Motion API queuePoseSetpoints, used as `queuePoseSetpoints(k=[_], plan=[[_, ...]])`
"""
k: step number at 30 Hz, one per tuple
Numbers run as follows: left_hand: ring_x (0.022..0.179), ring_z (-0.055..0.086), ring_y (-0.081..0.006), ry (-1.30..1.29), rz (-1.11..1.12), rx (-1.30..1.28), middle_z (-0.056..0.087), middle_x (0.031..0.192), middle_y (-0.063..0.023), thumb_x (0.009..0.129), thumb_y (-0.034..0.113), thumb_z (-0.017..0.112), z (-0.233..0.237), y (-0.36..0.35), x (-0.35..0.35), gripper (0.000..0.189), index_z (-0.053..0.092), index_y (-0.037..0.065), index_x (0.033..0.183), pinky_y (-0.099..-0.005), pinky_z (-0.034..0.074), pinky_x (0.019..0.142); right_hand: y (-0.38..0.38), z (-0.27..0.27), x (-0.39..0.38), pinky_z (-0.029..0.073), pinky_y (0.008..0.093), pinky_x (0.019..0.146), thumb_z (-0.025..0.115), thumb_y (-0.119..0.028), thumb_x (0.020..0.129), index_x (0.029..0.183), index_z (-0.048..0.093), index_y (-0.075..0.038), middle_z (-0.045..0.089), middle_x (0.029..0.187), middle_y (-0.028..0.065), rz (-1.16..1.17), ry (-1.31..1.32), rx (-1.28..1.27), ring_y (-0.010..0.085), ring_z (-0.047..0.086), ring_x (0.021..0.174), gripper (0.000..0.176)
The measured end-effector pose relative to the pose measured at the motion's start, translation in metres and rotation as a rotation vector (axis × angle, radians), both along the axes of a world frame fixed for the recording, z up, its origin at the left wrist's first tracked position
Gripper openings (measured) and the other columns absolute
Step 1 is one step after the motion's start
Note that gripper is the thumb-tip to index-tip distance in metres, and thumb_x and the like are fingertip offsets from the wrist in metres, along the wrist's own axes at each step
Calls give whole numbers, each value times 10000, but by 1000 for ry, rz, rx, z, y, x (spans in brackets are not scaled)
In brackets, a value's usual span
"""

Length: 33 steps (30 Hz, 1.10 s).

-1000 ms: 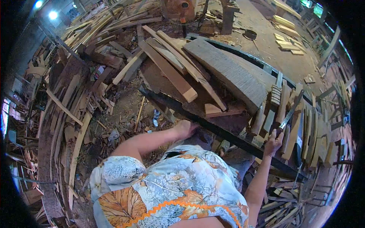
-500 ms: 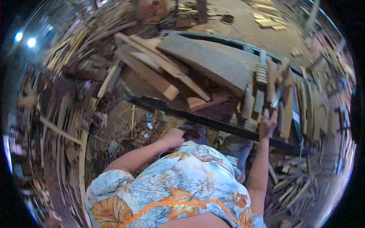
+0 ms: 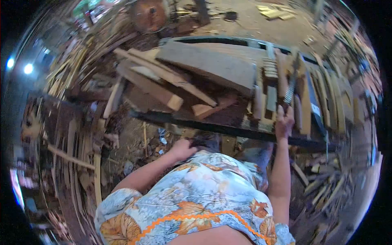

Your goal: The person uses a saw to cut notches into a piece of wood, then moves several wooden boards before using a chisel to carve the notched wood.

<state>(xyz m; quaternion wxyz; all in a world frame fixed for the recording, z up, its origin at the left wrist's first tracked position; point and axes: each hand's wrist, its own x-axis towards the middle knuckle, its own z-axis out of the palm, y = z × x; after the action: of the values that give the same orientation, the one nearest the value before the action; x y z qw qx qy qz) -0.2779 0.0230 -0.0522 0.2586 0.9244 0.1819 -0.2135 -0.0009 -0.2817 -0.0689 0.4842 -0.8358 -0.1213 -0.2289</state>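
My right hand is wrapped round the lower end of a long, narrow tool. The tool has a ridged, silvery section just above my fingers and a darker upper part that points away from me; its exact kind does not show. It lies over the wood pieces at the right of the workbench. Close to my waist, my left hand is curled beside dark cloth. Whatever its fingers hold, if anything, is hidden. On the bench lie a thick grey plank and a slanted wooden strip.
Wood strips stand in a row at the bench's right end. Offcuts are heaped below, with more stacked lumber at left. Behind the bench are a round rusty disc and yellowish boards.
The view has shifted, so the bench and wood sit slightly further left. My right hand still grips the tool, and my left hand remains by my waist.
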Motion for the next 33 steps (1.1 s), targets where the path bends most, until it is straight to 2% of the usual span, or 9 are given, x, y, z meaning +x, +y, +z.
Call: queuePoseSetpoints(k=[4, 6, 12, 14, 15, 18, 24, 30, 33], plan=[[850, 593, -439, -92, -59, 53, 612, 854, -293, 767, 249, 537, -11, -6, -7, 336, 625, -48, 895, -510, 466, 796, -4, -16, 7, 384, 210, 473, 585, -238, 912, 949, 565, -77, 486, 651, -29, 67, 160, 154, 48, 462, 544, 167], [845, 590, -447, -139, -71, 52, 614, 848, -290, 760, 238, 532, -23, -2, -14, 326, 630, -44, 894, -513, 465, 797, -6, -16, 7, 458, 314, 609, 593, -236, 902, 979, 572, 2, 560, 818, 41, 90, 184, 158, 149, 521, 666, 251], [852, 620, -404, -75, -176, -1, 647, 833, -236, 735, 179, 513, 6, 8, -17, 255, 643, 7, 871, -478, 485, 782, -3, -11, 0, 420, 229, 515, 612, -259, 900, 1045, 553, 8, 546, 835, 38, 84, 376, 324, 77, 493, 610, 310], [831, 627, -384, 62, -96, -331, 659, 820, -205, 736, 196, 513, 49, 12, -17, 286, 660, 21, 907, -452, 491, 743, -8, -24, 8, 416, 242, 512, 598, -259, 909, 1069, 542, 11, 546, 796, 25, 95, 330, 318, 78, 491, 609, 319], [806, 632, -367, -14, -209, -398, 669, 845, -182, 744, 216, 512, 13, 30, -23, 312, 669, 37, 947, -425, 493, 715, -13, -31, 14, 415, 252, 514, 594, -255, 910, 1070, 539, 14, 544, 785, 30, 89, 249, 205, 85, 489, 602, 318], [819, 627, -375, -245, -91, -270, 660, 853, -195, 764, 234, 508, -3, 22, -25, 322, 658, 24, 957, -439, 494, 751, -10, -18, 6, 427, 284, 556, 589, -246, 908, 1058, 545, 21, 559, 792, 55, 114, 277, 176, 120, 506, 631, 310], [850, 601, -418, -252, -97, 43, 622, 884, -230, 871, 421, 494, -19, 2, -22, 462, 633, -16, 925, -490, 478, 783, -10, -27, 12, 438, 313, 616, 593, -239, 901, 1014, 560, 22, 587, 814, 74, 95, 254, 187, 165, 528, 681, 286], [821, 609, -396, -122, -248, -156, 622, 904, -229, 874, 433, 512, -2, 18, -32, 451, 630, 0, 917, -489, 474, 765, -10, -21, 8, 427, 264, 561, 594, -258, 905, 1070, 555, 23, 599, 843, 69, 124, 258, 222, 130, 535, 680, 329], [785, 609, -389, 27, -120, -297, 625, 910, -226, 850, 411, 541, 6, 29, -26, 424, 624, 1, 922, -482, 479, 737, -2, -21, 8, 391, 228, 496, 593, -230, 909, 1068, 559, -20, 544, 749, 12, 129, 253, 334, 84, 493, 605, 265]])
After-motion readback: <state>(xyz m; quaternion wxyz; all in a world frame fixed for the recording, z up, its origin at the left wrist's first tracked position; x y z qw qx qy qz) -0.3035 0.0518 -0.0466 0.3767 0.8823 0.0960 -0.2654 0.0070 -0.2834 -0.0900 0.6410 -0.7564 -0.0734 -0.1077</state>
